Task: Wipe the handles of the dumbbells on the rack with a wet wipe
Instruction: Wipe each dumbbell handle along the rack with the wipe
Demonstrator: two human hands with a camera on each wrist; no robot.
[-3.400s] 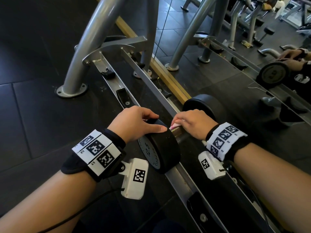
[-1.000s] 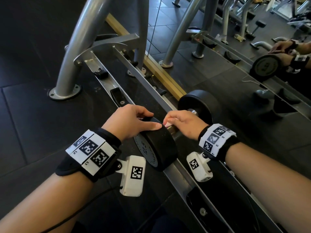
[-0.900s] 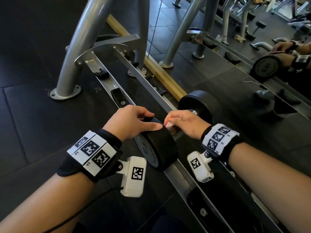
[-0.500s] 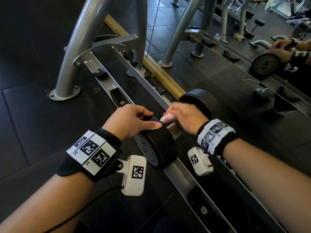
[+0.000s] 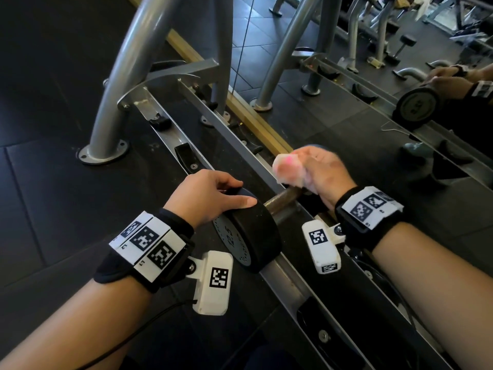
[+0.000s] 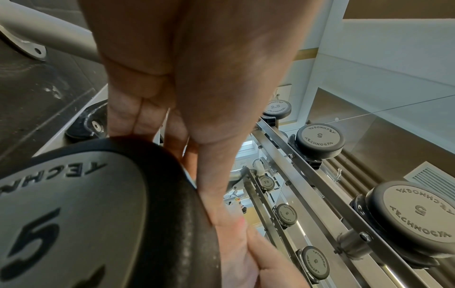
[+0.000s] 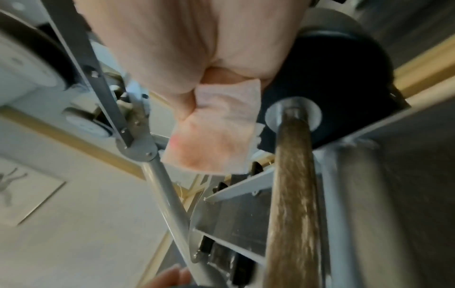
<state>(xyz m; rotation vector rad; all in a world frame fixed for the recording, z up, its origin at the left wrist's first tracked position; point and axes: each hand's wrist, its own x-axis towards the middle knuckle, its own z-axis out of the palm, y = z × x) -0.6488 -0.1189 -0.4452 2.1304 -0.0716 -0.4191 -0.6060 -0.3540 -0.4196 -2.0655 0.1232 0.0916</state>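
I read this as mid-wipe on one dumbbell (image 5: 248,231), which sits across the rack (image 5: 288,281) rails near its front end. Left hand (image 5: 205,193) rests on the near head, fingers (image 5: 240,202) fairly straight, steadying it. Right hand (image 5: 320,172) is lifted just above the handle (image 5: 280,201), fingers clamped round the wipe (image 5: 289,169), wipe apparently clear of the bar. Next I'd bring the wipe down, wrap the handle, stroke along it. Readable: "12.5" on the near head, "TECHNOGYM" and "5", "2.5" on other heads.
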